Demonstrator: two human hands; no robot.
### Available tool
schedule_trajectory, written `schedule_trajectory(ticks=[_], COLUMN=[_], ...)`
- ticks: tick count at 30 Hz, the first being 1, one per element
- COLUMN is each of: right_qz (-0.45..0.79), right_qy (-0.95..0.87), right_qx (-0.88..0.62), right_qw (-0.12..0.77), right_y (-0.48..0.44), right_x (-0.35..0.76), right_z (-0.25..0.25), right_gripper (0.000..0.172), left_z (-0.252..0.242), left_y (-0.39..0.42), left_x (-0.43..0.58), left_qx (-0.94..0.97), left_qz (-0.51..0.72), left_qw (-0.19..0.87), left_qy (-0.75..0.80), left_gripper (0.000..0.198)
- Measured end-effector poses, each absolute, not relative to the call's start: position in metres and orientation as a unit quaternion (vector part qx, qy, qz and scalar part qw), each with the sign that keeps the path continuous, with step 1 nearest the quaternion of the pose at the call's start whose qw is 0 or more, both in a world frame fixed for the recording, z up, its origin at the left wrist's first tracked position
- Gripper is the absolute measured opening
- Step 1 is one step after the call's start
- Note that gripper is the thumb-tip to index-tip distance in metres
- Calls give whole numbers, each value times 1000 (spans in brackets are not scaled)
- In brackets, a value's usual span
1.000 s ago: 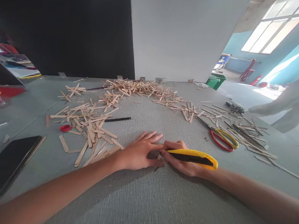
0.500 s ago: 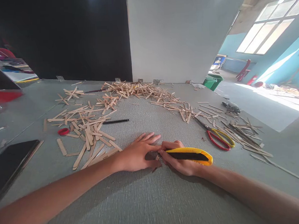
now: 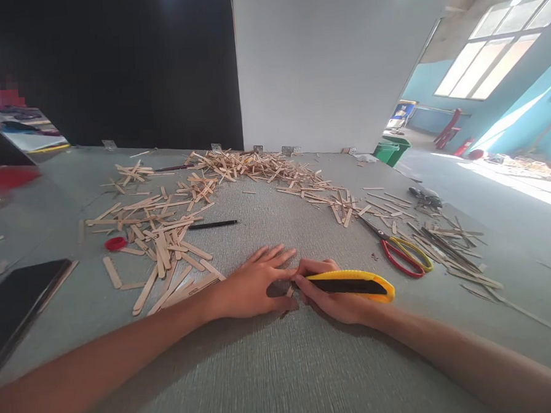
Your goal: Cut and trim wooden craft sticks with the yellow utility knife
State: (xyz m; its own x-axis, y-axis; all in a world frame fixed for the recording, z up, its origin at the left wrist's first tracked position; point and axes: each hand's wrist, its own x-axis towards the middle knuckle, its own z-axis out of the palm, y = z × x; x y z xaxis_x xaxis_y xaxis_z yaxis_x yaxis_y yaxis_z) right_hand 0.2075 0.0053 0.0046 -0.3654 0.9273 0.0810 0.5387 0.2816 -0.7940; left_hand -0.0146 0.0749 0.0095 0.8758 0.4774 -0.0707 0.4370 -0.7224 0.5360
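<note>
The right hand gripped a yellow utility knife, its tip pointing at a small wooden piece on the grey desk. The left hand lay flat, fingers spread, thumb and forefinger beside that piece, probably pinning it. Craft sticks lay scattered left of the left hand, with a black pencil beyond. Red-and-yellow scissors lay to the right, a red ring and a dark tablet far left.

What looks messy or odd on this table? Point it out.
Wooden sticks lie strewn in a loose arc across the table, some crossed and piled. Red-and-yellow scissors lie among them. The right hand grips a yellow utility knife close beside the left hand.
</note>
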Motion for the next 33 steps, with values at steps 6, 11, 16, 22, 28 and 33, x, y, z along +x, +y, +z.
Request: schedule_trajectory(ticks=[6, 11, 16, 22, 28, 33], right_qz=[344, 320, 309, 309, 320, 344], right_qy=[-756, -777, -782, -780, -783, -768], right_qx=[-468, -453, -459, -466, -464, -472], right_qw=[302, 298, 286, 281, 264, 262], right_y=[6, 8, 8, 8, 8, 7], right_x=[207, 208, 208, 208, 210, 209], right_z=[-3, -6, -5, -7, 3, 6], right_gripper=[35, 35, 34, 35, 36, 36], left_z=[11, 13, 12, 12, 13, 13], left_y=[74, 74, 74, 74, 75, 75], left_x=[-13, -11, -10, -11, -13, -13], left_qx=[931, 925, 923, 925, 923, 924], left_qz=[36, 23, 34, 30, 36, 37], left_qw=[267, 278, 284, 278, 291, 288], left_qy=[246, 256, 257, 256, 250, 247], left_gripper=[63, 62, 60, 60, 61, 62])
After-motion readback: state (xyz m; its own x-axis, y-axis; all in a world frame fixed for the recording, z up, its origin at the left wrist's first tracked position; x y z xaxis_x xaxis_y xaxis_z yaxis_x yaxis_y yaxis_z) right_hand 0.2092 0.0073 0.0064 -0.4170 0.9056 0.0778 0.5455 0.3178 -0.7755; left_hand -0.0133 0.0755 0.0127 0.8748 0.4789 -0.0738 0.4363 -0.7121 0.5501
